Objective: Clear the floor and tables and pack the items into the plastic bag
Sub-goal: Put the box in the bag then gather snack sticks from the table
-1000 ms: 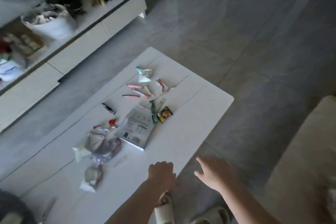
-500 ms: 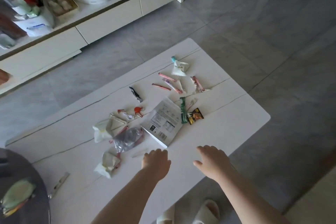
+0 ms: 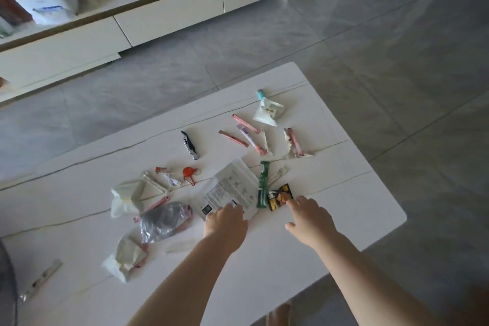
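Note:
Litter lies scattered on a white low table (image 3: pixel 344 209). My left hand (image 3: pixel 226 222) rests its fingertips on the near edge of a flat white printed packet (image 3: pixel 230 188). My right hand (image 3: pixel 309 216) is spread, its fingertips touching a small black and yellow sachet (image 3: pixel 280 196). A green stick wrapper (image 3: pixel 263 184) lies between packet and sachet. Farther back are several pink stick wrappers (image 3: pixel 244 124), a white pouch with a teal cap (image 3: pixel 267 111) and a dark corkscrew (image 3: pixel 189 144). At the left lie a crumpled clear plastic bag (image 3: pixel 162 221) and white wrappers (image 3: pixel 124 197).
A small red clip (image 3: pixel 189 172) sits mid-table. A clear strip (image 3: pixel 41 279) lies near the table's left front. A long white cabinet (image 3: pixel 169 12) with boxes and a white tub stands across the grey tiled floor (image 3: pixel 397 47). A dark round object shows at the left edge.
Both hands have moved forward over the table onto the litter; the left now touches the white packet and the right touches the black sachet. The camera has moved closer.

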{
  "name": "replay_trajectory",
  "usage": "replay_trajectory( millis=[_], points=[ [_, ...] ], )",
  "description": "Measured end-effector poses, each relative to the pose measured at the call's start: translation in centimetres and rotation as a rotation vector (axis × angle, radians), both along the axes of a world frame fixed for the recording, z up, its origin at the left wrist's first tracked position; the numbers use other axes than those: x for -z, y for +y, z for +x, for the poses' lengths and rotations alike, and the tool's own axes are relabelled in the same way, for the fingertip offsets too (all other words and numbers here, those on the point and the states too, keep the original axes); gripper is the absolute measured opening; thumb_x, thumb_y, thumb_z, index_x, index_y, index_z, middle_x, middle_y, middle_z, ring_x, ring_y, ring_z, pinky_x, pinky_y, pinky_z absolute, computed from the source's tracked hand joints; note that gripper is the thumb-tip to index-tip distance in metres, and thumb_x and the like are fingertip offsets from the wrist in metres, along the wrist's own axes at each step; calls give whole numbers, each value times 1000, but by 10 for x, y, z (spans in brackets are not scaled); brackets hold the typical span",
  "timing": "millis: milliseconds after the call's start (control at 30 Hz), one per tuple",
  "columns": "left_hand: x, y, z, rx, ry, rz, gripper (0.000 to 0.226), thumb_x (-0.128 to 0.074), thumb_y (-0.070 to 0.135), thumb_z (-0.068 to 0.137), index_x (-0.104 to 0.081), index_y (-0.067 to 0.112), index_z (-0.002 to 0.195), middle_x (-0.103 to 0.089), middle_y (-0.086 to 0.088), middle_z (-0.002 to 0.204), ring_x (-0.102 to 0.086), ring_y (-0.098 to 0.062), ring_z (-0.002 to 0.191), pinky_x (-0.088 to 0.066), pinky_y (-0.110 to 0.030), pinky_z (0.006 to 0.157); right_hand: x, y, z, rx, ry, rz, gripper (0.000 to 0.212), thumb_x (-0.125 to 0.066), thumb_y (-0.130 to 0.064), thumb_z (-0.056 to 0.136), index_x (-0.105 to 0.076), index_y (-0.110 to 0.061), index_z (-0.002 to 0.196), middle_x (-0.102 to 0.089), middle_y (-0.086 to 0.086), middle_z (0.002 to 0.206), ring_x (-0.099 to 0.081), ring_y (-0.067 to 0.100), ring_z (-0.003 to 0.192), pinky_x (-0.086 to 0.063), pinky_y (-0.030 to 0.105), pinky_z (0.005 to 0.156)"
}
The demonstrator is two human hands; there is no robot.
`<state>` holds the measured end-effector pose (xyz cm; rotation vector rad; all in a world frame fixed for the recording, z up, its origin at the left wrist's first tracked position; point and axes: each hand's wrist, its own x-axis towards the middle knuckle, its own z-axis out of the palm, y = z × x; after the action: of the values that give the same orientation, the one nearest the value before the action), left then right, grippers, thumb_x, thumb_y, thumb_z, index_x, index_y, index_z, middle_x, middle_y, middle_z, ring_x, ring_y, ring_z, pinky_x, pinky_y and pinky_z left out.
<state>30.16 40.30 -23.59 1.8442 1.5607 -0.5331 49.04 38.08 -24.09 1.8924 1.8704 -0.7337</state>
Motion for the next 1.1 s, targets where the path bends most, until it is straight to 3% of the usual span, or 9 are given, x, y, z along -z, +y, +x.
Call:
replay_trajectory(
  millis=[200,367,500,733,833,933,1033,1100],
  points=[
    [60,35,48,-113,-18,-34,30,-43,27,98,-53,16,124,-57,-4,123,-56,-22,115,-46,-38,100,66,37,30,-141,-4,-15,35,-50,-23,92,-43,-12,125,-47,7,126,-46,27,116,-47,36,86],
    [110,55,77,-172,19,-42,27,-46,23,97,-53,14,122,-57,-5,115,-58,-24,109,-52,-38,90,121,52,38,-248,46,29,45,-62,-21,85,-44,-9,125,-46,8,129,-42,30,125,-47,38,82],
    [135,71,95,-245,45,-41,31,-48,17,96,-46,17,127,-56,-4,117,-58,-25,109,-53,-39,84,152,59,41,-252,111,124,59,-91,-29,39,-66,-13,90,-65,2,87,-66,24,86,-52,30,49],
    [152,88,111,-337,71,-23,49,-64,28,89,-36,16,127,-55,-4,119,-59,-25,108,-51,-38,85,165,64,51,-240,147,165,52,-88,-39,30,-65,-22,72,-59,-1,65,-60,21,63,-44,27,48],
    [151,94,115,-406,86,-47,40,-62,26,89,-38,15,118,-59,-5,112,-62,-27,102,-53,-39,79,163,68,62,-257,131,167,52,-88,-30,26,-58,-18,66,-56,-2,57,-56,19,53,-39,25,44],
    [153,98,118,-434,109,-42,34,-58,17,89,-38,13,116,-63,-6,108,-64,-28,98,-54,-38,73,151,80,81,-245,139,169,47,-85,-20,39,-51,-15,71,-54,-2,54,-54,20,46,-28,25,48],
    [156,101,119,-441,128,-35,38,-57,10,90,-36,12,122,-64,-8,109,-64,-28,97,-50,-36,67,136,104,101,-95,221,168,24,-61,-22,82,-51,-13,101,-63,2,91,-63,26,81,-34,28,64],
    [159,102,120,-457,126,-35,37,-57,12,90,-37,12,121,-65,-7,107,-65,-28,95,-48,-35,64,134,123,110,184,311,137,29,-61,-31,83,-56,-14,105,-64,1,96,-62,26,90,-44,30,72]
  ],
)
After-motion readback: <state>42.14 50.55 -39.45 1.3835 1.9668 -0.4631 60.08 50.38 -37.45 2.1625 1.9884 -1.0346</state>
